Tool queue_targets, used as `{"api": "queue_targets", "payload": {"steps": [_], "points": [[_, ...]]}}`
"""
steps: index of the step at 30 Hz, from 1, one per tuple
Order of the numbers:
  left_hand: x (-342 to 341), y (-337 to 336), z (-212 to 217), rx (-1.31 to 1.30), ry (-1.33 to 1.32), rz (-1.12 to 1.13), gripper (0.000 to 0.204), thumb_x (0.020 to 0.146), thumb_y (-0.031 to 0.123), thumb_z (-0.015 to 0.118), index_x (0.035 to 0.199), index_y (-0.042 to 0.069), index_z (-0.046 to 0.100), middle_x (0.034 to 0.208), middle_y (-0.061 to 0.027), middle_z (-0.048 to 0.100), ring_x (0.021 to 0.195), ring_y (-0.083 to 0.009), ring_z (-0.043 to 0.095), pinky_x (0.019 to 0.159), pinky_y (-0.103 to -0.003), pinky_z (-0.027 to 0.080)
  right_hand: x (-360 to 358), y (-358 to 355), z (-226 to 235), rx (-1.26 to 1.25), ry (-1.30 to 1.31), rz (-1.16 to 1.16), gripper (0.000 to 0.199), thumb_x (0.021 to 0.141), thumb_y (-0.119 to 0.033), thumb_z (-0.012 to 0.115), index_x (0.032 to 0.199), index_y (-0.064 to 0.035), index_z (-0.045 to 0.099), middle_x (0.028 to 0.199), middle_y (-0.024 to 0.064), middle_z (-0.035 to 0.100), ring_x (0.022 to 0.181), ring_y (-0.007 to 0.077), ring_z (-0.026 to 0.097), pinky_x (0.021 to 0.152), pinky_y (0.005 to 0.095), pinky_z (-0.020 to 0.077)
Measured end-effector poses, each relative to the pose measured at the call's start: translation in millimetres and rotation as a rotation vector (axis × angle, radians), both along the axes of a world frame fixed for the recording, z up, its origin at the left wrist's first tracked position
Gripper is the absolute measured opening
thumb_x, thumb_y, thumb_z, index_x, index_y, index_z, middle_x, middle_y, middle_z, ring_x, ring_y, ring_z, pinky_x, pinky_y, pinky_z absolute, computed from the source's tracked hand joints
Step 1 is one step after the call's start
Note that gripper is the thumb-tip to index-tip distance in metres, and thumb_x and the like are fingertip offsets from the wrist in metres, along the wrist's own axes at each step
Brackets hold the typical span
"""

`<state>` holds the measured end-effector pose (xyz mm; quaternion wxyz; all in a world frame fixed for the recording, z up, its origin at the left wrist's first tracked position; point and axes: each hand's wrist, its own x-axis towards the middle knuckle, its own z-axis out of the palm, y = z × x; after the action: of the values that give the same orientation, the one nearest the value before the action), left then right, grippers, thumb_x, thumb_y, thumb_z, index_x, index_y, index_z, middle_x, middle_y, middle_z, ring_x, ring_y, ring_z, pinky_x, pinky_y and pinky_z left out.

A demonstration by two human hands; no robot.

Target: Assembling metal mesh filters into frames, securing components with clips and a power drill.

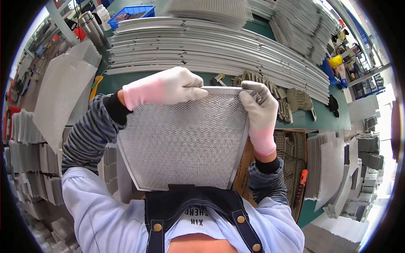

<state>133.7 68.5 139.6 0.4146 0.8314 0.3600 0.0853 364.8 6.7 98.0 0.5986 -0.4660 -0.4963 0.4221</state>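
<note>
A mesh filter panel (181,143) with a thin metal frame stands tilted in front of my body, its near edge against my dark apron. Across its far edge runs a bare metal frame strip (223,90). My left hand (179,86), in a white and pink glove, is closed on this strip left of its middle. At the far right corner my right hand (260,105), gloved the same way, pinches the frame between thumb and fingers. The edge under my left fingers is hidden.
Long metal channel strips (181,48) lie stacked across the green table, with mesh sheets (301,29) behind. Metal brackets (299,100) and a hammer (217,79) lie beyond the panel. A cardboard box (291,147) of metal pieces is at right, an orange-handled tool (303,177) on its edge.
</note>
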Motion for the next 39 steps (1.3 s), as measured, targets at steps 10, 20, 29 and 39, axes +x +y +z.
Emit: {"api": "queue_targets", "payload": {"steps": [10,20,29,39], "points": [[5,-2,-5,0.135,0.013,-0.081,0.028,0.092,0.025,0.06,0.088,-0.003,0.061,0.061,-0.0099,0.055,0.053,-0.0189,0.053,0.056,-0.031,0.044,0,-1,-13,0.105,-0.294,0.036,0.03,0.08,-0.002,0.072,0.104,0.0001,0.053,0.085,0.002,0.06,0.076,0.0044,0.055,0.068,0.0198,0.0461],[-100,-58,-43,0.761,-0.182,0.708,0.044,0.086,0.014,0.064,0.125,-0.002,0.054,0.108,-0.0156,0.066,0.092,-0.0254,0.066,0.08,-0.034,0.053,43,24,-73,0.112,0.638,0.299,0.031,0.103,-0.019,0.034,0.116,-0.001,0.055,0.124,0.0136,0.057,0.119,0.0278,0.053,0.104,0.0409,0.0407],[-136,-122,-127,-0.579,-0.324,0.784,0.047,0.096,0.041,0.049,0.099,-0.002,0.066,0.072,-0.0087,0.063,0.046,-0.0148,0.053,0.04,-0.024,0.041,55,127,-19,0.197,-0.069,0.258,0.035,0.103,-0.029,0.038,0.11,-0.0011,0.057,0.101,0.0099,0.064,0.097,0.0206,0.06,0.092,0.0351,0.0466],[-158,-165,-193,-0.912,-0.234,0.28,0.026,0.096,0.019,0.052,0.107,-0.001,0.065,0.094,-0.0082,0.068,0.082,-0.0177,0.06,0.07,-0.031,0.047,32,68,-19,0.138,-0.538,0.117,0.025,0.096,-0.023,0.056,0.099,0.001,0.063,0.076,-0.0004,0.058,0.071,0.0088,0.048,0.065,0.0249,0.0409]]}}
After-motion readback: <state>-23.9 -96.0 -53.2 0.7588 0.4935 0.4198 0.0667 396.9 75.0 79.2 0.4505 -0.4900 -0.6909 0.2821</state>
